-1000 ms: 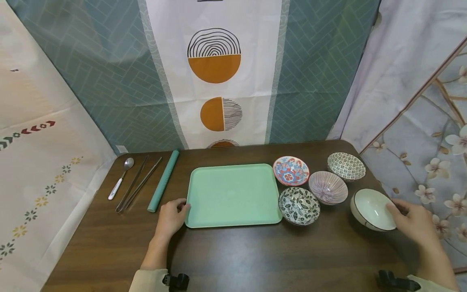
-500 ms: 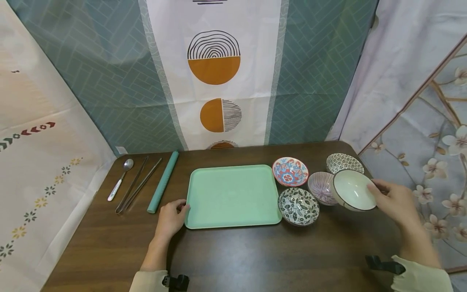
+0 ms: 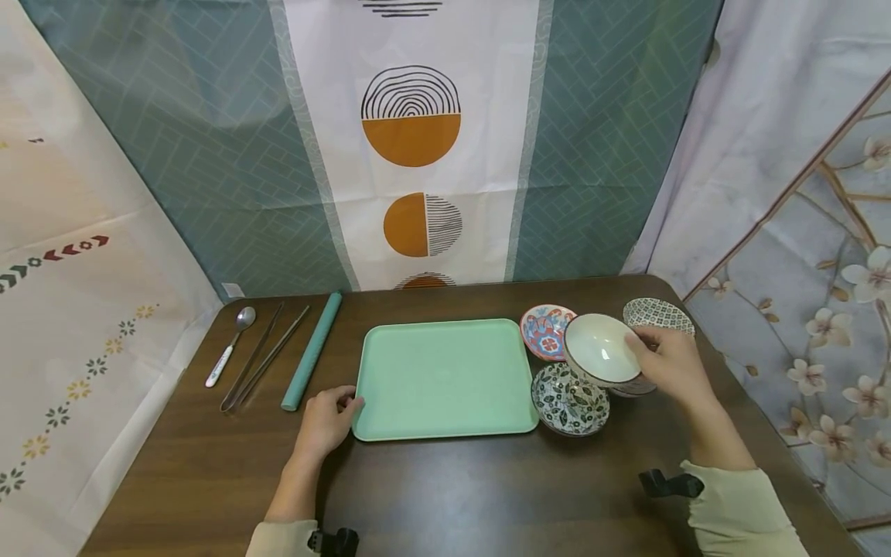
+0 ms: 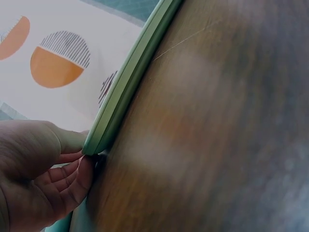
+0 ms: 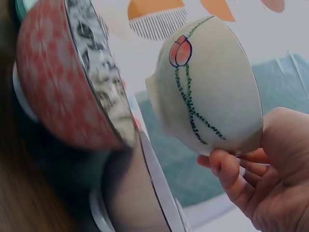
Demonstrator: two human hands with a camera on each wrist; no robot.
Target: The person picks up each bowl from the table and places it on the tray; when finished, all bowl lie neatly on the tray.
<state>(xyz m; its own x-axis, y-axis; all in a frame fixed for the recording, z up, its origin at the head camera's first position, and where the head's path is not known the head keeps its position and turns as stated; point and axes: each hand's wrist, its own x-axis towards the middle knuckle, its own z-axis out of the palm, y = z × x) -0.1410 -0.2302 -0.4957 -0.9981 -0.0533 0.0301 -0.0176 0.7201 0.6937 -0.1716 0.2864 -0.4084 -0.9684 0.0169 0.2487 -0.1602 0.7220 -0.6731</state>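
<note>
While the white tulip-painted bowl (image 3: pixel 600 346) is held mouth-up above the black leaf-patterned bowl (image 3: pixel 567 410) and the purple-striped bowl (image 3: pixel 632 387), its right rim is pinched by the right hand (image 3: pixel 670 363), the right forearm (image 3: pixel 720 437) being slanted in from the near right. Laid on the counter (image 3: pixel 501 495), long axis left to right, the green tray (image 3: pixel 445 379) is gripped at its near-left edge by the left hand (image 3: pixel 326 423), well apart.

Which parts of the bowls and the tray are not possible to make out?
Head view: most of the pinkish bowl, hidden by the white bowl and right grip.
Left wrist view: far end of the tray, cut off by the top edge.
Right wrist view: outer detail of the leaf-patterned bowl, blurred.
</note>
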